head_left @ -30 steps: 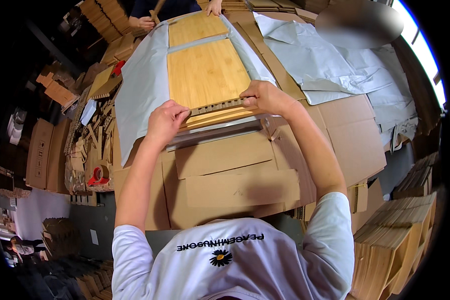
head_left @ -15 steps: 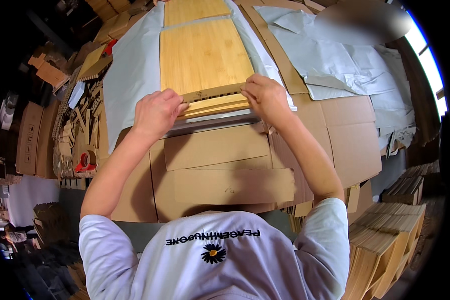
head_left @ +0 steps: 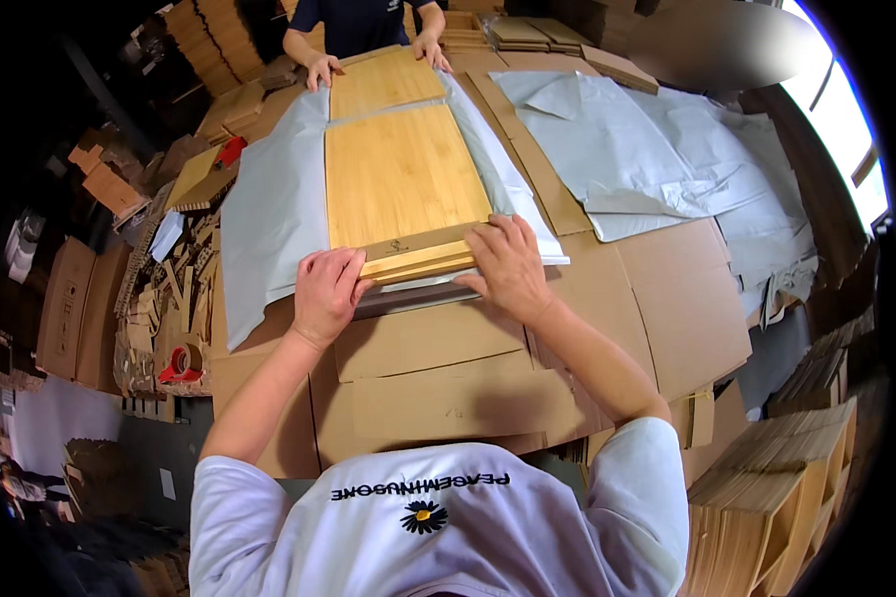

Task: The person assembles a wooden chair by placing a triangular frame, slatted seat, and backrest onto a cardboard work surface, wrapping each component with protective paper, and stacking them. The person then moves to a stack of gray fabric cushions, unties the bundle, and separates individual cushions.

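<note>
Your left hand (head_left: 327, 291) grips the left end of a brown cardboard strip (head_left: 403, 246) along the near edge of the stacked bamboo boards (head_left: 403, 174). Your right hand (head_left: 511, 267) bends over the other end — closed or not, I cannot tell — above grey wrapping sheet (head_left: 269, 219).

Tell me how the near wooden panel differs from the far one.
The near panel shows larger than the far panel. A brown strip lies along the near panel's front edge; none shows on the far panel. The left hand and right hand are at the near panel; a co-worker's hands flank the far panel. Both are yellowish wood.
</note>
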Motion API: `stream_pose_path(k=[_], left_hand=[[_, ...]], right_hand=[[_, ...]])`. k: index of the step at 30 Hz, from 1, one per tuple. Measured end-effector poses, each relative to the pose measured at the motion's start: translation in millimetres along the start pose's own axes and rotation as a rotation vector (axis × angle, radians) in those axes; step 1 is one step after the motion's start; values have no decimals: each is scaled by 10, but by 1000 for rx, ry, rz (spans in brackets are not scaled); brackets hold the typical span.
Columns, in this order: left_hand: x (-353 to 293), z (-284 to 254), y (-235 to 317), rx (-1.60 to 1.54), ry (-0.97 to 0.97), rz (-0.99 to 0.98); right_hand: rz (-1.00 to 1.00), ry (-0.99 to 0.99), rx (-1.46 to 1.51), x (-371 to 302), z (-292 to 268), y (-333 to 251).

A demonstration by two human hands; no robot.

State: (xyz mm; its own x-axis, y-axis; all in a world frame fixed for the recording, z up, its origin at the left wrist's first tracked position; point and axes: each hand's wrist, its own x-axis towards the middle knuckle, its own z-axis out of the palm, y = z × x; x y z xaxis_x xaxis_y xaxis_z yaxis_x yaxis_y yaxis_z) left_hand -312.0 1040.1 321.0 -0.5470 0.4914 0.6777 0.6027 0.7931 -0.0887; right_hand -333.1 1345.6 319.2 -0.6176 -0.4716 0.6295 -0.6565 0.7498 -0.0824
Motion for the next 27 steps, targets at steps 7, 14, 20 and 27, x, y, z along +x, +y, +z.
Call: stream_pose_path(k=[7,14,20,27], left_hand=[[-103,130,246,75,43,-190],[-188,147,132,35,82,-136],[-204,121,105,-15,50,-155],[-179,105,68,-95,74,-170]], right_hand=[[-193,35,16,140,393,-319],[-169,115,16,149,421,-386],[-31,70,147,168,342,-321],[480,133,14,-384,302,241]])
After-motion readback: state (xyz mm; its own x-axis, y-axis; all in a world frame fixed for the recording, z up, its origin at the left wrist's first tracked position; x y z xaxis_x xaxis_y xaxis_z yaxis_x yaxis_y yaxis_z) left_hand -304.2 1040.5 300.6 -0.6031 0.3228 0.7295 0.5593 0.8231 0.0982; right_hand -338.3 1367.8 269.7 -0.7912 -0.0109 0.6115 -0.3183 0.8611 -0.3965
